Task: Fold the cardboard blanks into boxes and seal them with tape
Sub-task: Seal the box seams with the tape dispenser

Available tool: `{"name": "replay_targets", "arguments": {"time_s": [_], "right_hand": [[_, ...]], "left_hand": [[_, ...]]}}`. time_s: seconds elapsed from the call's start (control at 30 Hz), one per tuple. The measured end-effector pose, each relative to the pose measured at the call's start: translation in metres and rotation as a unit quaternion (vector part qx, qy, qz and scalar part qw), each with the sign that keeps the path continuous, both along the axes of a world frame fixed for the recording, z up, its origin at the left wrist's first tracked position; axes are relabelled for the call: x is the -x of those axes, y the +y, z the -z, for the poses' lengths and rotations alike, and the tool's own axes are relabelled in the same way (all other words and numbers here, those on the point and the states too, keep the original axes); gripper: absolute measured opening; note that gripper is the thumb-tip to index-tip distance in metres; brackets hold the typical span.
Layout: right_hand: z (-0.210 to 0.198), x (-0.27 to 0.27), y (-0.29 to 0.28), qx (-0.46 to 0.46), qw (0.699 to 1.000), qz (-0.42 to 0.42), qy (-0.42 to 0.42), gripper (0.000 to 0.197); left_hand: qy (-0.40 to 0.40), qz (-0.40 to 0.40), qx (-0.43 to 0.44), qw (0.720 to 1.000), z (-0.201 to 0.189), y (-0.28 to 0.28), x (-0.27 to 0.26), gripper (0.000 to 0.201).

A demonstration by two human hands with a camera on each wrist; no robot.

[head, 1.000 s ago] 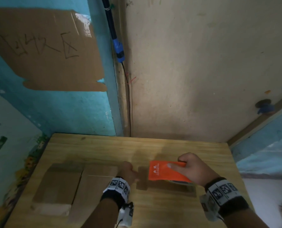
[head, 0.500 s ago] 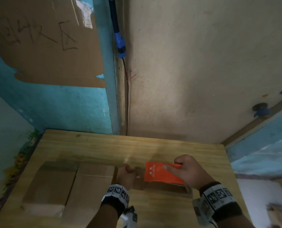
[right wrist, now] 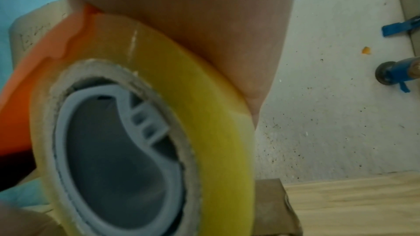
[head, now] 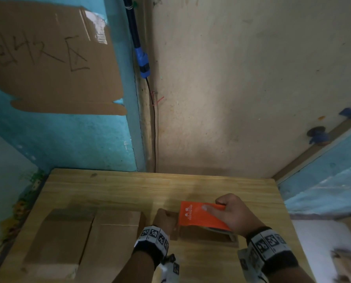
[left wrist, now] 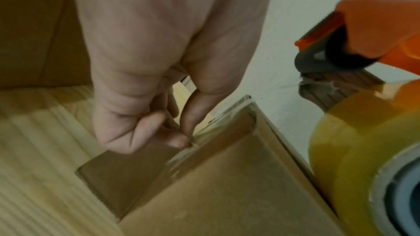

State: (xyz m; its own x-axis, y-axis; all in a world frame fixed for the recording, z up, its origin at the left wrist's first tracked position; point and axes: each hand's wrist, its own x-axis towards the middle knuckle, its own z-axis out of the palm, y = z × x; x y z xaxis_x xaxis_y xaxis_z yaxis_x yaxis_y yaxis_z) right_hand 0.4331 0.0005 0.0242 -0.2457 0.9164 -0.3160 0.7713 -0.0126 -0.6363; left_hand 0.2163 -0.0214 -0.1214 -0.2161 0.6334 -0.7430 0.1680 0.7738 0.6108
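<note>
Wooden desk (head: pixel 113 186) against the wall carries a cardboard box (left wrist: pixel 227 195) near its front edge. Left hand (head: pixel 164 220) fingers (left wrist: pixel 179 139) pinch the tape end at the box's corner; right hand (head: pixel 235 216) grips an orange tape dispenser (head: pixel 199 216) over the box.

The right hand (head: pixel 235 216) is gripping an orange tape dispenser (head: pixel 199 216) over a cardboard box (head: pixel 203 235) on the wooden table (head: pixel 129 190). The left hand (head: pixel 165 220) is apparently touching the box's left end. Two flat cardboard blanks (head: pixel 84 240) are lying at left.
</note>
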Motion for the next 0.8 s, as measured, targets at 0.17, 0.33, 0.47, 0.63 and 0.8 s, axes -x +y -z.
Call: {"name": "replay_targets", "arguments": {"time_s": [0.17, 0.33, 0.47, 0.63, 0.8], "right_hand": [[-0.001, 0.003, -0.002, -0.006, 1.0, 0.006, -0.012, 0.059], [0.002, 0.003, -0.004, -0.011, 1.0, 0.012, -0.018, 0.06], [0.001, 0.003, -0.004, -0.02, 1.0, 0.01, -0.014, 0.063], [-0.002, 0.004, -0.004, -0.015, 0.999, 0.004, -0.032, 0.061], [-0.004, 0.004, -0.004, -0.007, 0.998, -0.021, -0.056, 0.065]], "left_hand": [[0.072, 0.04, -0.021, 0.996, -0.015, -0.002, -0.01, 0.039], [0.088, 0.062, -0.005, 0.994, 0.001, -0.006, -0.015, 0.028], [0.089, 0.153, -0.084, 0.981, 0.02, -0.01, -0.007, 0.016], [0.212, 0.388, -0.083, 0.893, -0.022, -0.032, -0.008, 0.051], [0.135, 0.376, -0.147, 0.905, -0.042, -0.033, 0.0, 0.078]]}}
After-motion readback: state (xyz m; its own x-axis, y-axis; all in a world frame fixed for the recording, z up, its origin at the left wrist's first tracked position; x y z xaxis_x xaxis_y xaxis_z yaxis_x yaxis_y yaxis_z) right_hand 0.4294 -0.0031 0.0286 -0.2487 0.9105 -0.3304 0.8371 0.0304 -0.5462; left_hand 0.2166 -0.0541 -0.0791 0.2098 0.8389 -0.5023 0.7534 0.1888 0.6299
